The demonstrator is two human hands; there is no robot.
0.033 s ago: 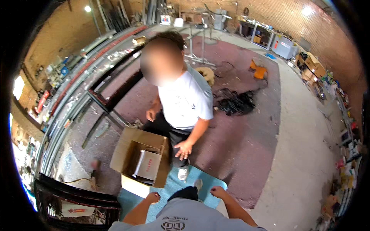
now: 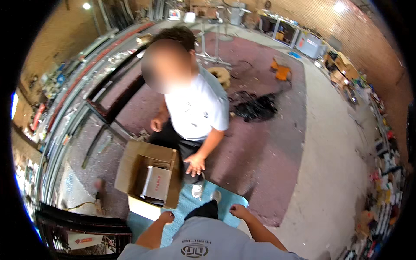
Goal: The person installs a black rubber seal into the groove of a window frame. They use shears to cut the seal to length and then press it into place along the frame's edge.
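My left hand (image 2: 166, 217) is curled closed just right of an open cardboard box (image 2: 172, 186). My right hand (image 2: 238, 211), also closed in a loose fist, hovers over the right part of a light blue mat (image 2: 225, 195). Nothing shows in either hand. Inside the box lies a smaller white carton (image 2: 157, 183) with red print, beside some dark flat items. Across from me is a person in a white T-shirt (image 2: 190, 108) and dark trousers. That person's hand (image 2: 196, 164), fingers spread, is just right of the box.
Dark metal frames (image 2: 82, 225) stand at the lower left. Long metal profiles (image 2: 82, 93) lie along the left side. A black plastic bag (image 2: 258, 108) and an orange object (image 2: 281, 69) rest on the reddish floor. Mixed clutter (image 2: 381, 182) lines the right wall.
The whole scene sits slightly further left and higher in the picture. My hands remain curled, and the box stays in place on the floor.
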